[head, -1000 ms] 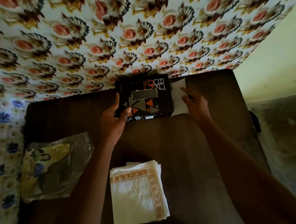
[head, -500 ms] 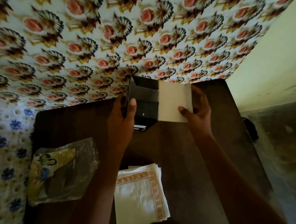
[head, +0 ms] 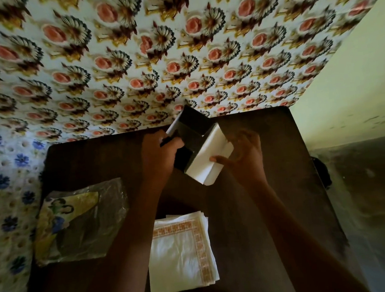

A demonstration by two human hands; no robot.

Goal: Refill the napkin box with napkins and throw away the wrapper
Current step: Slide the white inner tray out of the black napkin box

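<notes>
Two bare hands hold a black napkin box [head: 191, 132] above the far part of a dark wooden table [head: 269, 186], in the upper centre of the frame. The box is tilted, with one end open toward the camera and a white flap [head: 207, 159] folded outward to the right. The left hand [head: 158, 157] is wrapped around the left side of the box, fingers curled and pressed together against its wall. The right hand [head: 244, 156] is at the flap: its thumb presses on the flap's white face, while the other fingers are loosely bent behind the flap's edge. A stack of white napkins [head: 183, 253] with an orange patterned border lies flat on the table in the lower centre of the frame, between the two forearms. A crumpled clear plastic wrapper [head: 78, 222] with a yellow printed picture lies at the lower left, well apart from the box. Flowered wall covering [head: 180, 55] fills the upper frame.
</notes>
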